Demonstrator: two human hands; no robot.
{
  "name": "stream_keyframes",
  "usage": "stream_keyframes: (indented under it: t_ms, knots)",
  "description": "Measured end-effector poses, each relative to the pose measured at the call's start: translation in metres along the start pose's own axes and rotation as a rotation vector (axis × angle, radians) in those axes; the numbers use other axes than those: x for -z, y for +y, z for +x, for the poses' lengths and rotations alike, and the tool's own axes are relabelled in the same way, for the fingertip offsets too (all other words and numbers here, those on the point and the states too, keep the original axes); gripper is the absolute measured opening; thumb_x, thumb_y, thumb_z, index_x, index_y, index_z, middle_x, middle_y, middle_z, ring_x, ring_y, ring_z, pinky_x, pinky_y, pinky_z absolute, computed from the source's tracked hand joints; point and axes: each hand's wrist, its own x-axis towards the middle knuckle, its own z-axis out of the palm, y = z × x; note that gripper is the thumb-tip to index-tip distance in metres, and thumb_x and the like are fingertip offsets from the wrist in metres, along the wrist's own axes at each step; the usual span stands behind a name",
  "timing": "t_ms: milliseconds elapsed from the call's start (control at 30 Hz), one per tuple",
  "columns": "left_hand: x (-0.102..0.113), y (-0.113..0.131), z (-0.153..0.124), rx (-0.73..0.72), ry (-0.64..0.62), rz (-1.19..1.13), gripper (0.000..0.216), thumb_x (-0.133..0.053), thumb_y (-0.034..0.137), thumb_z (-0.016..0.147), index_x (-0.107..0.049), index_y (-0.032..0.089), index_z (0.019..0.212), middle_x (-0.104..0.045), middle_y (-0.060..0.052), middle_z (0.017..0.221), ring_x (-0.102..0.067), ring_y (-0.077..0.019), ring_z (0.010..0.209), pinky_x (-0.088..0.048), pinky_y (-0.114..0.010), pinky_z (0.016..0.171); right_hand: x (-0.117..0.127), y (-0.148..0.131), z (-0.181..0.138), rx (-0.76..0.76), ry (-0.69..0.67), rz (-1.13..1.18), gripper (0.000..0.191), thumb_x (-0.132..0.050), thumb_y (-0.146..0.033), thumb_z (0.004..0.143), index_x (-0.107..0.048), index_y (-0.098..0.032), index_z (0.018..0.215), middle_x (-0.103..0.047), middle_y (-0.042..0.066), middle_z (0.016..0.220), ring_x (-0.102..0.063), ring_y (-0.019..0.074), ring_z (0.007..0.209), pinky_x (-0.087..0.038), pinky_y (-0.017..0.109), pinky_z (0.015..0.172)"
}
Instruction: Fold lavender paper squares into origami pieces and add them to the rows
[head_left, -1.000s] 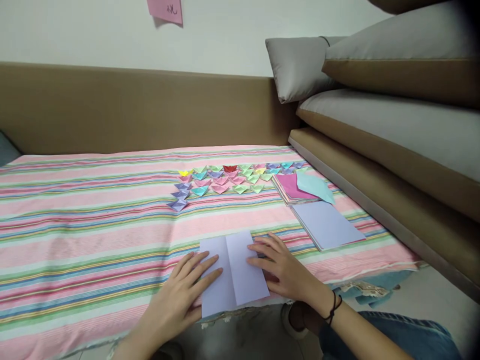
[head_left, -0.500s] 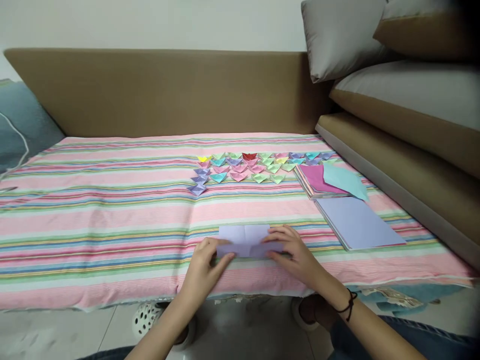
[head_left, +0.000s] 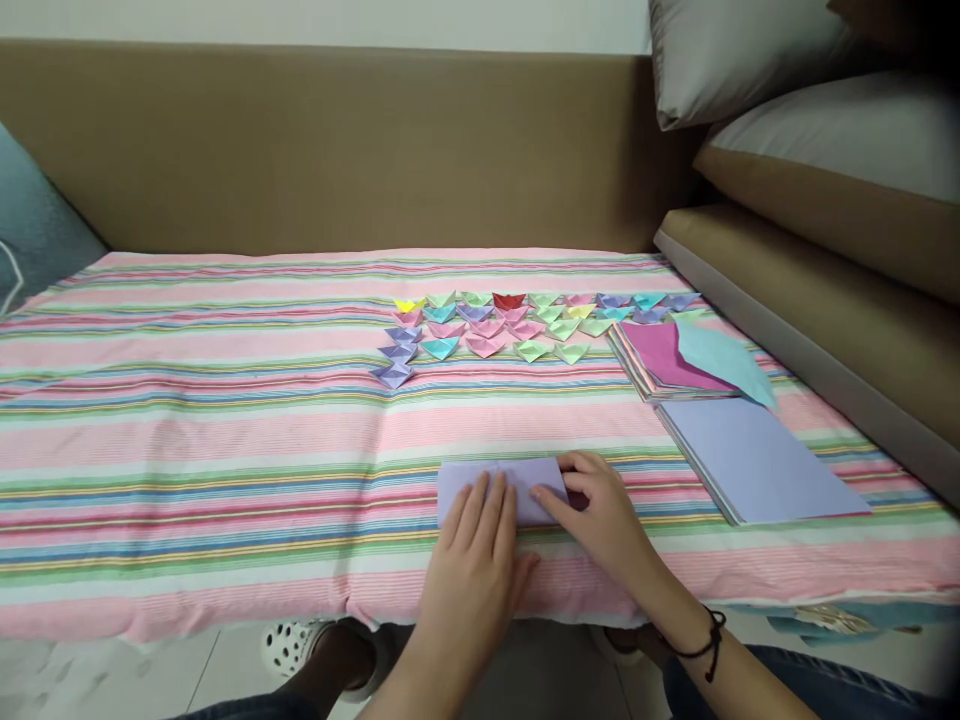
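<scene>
A lavender paper sheet, folded in half into a long strip, lies on the striped cloth near its front edge. My left hand lies flat on the strip's middle, fingers stretched out. My right hand rests at the strip's right end, fingertips pressing its corner. Farther back, several small folded paper shapes in many colours stand in rows.
At the right lie a lavender paper stack and a mixed stack topped by magenta and light blue sheets. Brown and grey cushions are piled at the right, a brown backrest behind. A white perforated shoe shows below.
The open creased sheet has been folded in half into a strip. My left hand moved from its left edge onto its middle. The camera shifted left and down.
</scene>
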Motion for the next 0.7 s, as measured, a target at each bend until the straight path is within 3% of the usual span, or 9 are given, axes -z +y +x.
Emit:
stream_keyframes:
  t_ms: [133,233,367,700]
  knots:
    - [-0.0095,0.0070,-0.0007,0.011,-0.016,0.045,0.057,-0.045,0.042,0.087,-0.042,0.005,0.130,-0.045,-0.017,0.137,-0.040,-0.0307,0.127,-0.037,-0.043,0.101,0.0013,-0.0020,0.0000,-0.016,0.006,-0.009,0.024,-0.061,-0.031,0.077,-0.054,-0.020,0.057,-0.062,0.005,0.079,-0.053,0.0240,0.083,-0.042,0.039,0.075]
    - [-0.0107,0.0062,0.0009,0.032,-0.011,0.094,0.055,-0.041,0.045,0.088,-0.046,0.008,0.128,-0.045,-0.013,0.138,-0.040,-0.0287,0.127,-0.037,-0.040,0.102,0.0008,-0.0018,-0.0009,-0.059,0.072,-0.039,0.014,-0.064,-0.032,0.074,-0.058,-0.021,0.079,-0.061,0.006,0.085,-0.053,0.0249,0.086,-0.043,0.041,0.077]
    - [-0.0104,0.0063,0.0030,0.050,-0.024,0.122,0.057,-0.040,0.049,0.087,-0.050,0.009,0.126,-0.045,-0.011,0.137,-0.042,-0.0286,0.126,-0.039,-0.039,0.100,-0.0016,-0.0011,-0.0021,-0.078,0.109,-0.056,0.040,-0.066,-0.029,0.072,-0.052,-0.022,0.109,-0.059,0.006,0.093,-0.053,0.0250,0.091,-0.042,0.043,0.083]
    - [-0.0116,0.0077,0.0037,0.067,-0.036,0.118,0.059,-0.039,0.052,0.086,-0.049,0.011,0.128,-0.044,-0.010,0.139,-0.040,-0.0284,0.127,-0.034,-0.039,0.101,-0.0031,-0.0026,-0.0020,-0.109,0.127,-0.059,0.043,-0.066,-0.026,0.072,-0.051,-0.022,0.112,-0.059,0.005,0.092,-0.053,0.0240,0.092,-0.041,0.043,0.087]
